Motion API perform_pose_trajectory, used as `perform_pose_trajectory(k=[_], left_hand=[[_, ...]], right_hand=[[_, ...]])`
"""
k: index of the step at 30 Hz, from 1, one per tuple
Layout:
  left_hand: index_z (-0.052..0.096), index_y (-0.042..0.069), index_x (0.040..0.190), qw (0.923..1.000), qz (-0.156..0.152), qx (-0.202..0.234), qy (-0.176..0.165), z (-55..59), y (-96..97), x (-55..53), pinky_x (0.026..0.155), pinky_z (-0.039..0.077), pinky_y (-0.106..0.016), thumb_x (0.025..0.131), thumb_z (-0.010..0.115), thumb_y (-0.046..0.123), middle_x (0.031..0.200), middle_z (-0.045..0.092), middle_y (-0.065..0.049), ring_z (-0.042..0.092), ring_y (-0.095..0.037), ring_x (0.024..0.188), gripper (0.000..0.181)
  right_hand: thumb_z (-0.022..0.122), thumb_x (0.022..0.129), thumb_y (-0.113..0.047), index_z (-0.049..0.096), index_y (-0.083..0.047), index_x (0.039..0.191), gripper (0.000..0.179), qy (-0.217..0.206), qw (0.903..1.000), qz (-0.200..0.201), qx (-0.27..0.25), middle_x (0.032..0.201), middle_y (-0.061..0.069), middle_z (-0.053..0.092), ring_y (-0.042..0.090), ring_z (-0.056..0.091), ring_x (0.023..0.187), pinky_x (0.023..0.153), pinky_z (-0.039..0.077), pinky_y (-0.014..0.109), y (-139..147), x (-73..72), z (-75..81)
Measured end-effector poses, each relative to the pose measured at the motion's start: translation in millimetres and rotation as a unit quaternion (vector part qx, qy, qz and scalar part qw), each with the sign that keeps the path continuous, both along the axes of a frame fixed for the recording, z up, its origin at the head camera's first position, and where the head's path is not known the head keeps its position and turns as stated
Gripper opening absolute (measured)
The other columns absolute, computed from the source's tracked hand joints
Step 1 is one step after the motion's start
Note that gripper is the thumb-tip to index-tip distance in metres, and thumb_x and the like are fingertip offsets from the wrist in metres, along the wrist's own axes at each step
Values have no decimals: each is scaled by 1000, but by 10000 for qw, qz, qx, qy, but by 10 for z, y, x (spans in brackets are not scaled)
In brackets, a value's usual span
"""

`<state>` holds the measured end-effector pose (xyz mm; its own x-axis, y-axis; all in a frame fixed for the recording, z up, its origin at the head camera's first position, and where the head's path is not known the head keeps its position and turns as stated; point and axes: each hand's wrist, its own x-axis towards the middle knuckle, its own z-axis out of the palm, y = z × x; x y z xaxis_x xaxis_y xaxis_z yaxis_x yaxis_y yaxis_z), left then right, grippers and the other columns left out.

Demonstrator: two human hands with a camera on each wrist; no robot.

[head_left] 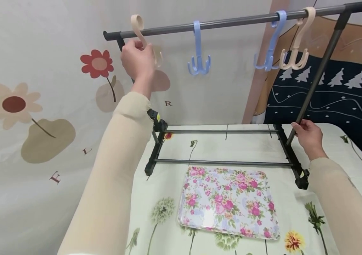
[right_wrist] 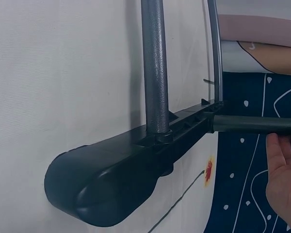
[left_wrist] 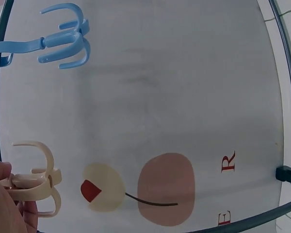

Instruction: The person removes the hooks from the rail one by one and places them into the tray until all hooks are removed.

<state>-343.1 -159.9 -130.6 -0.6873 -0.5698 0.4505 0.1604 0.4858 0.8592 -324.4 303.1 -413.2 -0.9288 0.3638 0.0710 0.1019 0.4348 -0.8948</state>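
Note:
My left hand (head_left: 138, 60) pinches the stem of a beige four-pronged hook (head_left: 137, 23) at the left end of the dark top rail (head_left: 232, 23). The hook's curved top stands above the rail; whether it bears on it I cannot tell. In the left wrist view the hook's prongs (left_wrist: 43, 182) stick out past the fingers. Low on the right side, my right hand (head_left: 310, 138) holds the rack's slanting post (head_left: 319, 72) near its foot. The right wrist view shows the fingers (right_wrist: 281, 150) against that post (right_wrist: 252, 124).
A blue hook (head_left: 198, 49) hangs mid-rail; another blue hook (head_left: 273, 42) and a beige hook (head_left: 297, 42) hang close together at the right. The rack's black base (head_left: 290, 156) stands on a flowered cloth (head_left: 162, 237). In front lies a rose-patterned tray (head_left: 225, 202).

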Motion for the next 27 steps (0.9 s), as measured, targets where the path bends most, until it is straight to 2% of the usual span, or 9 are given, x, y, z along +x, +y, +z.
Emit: perform_pose_trajectory(k=[8,11,17,23,27], left_hand=[[73,18,114,9977,17,-594,-313,-99,-15,55,90,48,-27,95,66,36,110,72,1,65,-12,103,27],[73,18,115,9969,-36,-737,-265,-165,-25,82,94,43,-27,94,67,37,110,73,2,64,-11,103,28],[73,18,113,9910,-35,-1339,-90,-349,-59,154,102,26,-32,95,65,39,105,74,4,59,-8,105,29],[75,18,112,9867,-41,-1622,-89,-505,-63,198,104,21,-34,93,67,36,105,74,6,52,-12,108,27],[77,17,109,9834,-38,-1813,-80,-597,-43,225,105,21,-37,91,68,36,108,71,5,49,-15,112,27]], right_hand=[[48,101,-47,46,1,139,61,90,9998,130,-112,106,-9,53,-4,48,88,101,46,41,35,9,-26],[48,101,-48,46,1,138,62,86,9998,132,-105,108,-7,53,-3,49,90,102,46,42,31,7,-26],[48,101,-49,46,1,138,62,47,9998,143,-141,110,-6,53,6,53,99,102,46,42,30,8,-14],[49,101,-49,47,0,137,61,49,9998,141,-152,106,-11,52,0,51,94,102,46,41,25,9,-19],[48,101,-49,46,0,138,61,38,9998,123,-124,108,-10,52,1,51,94,101,46,41,15,12,-15]])
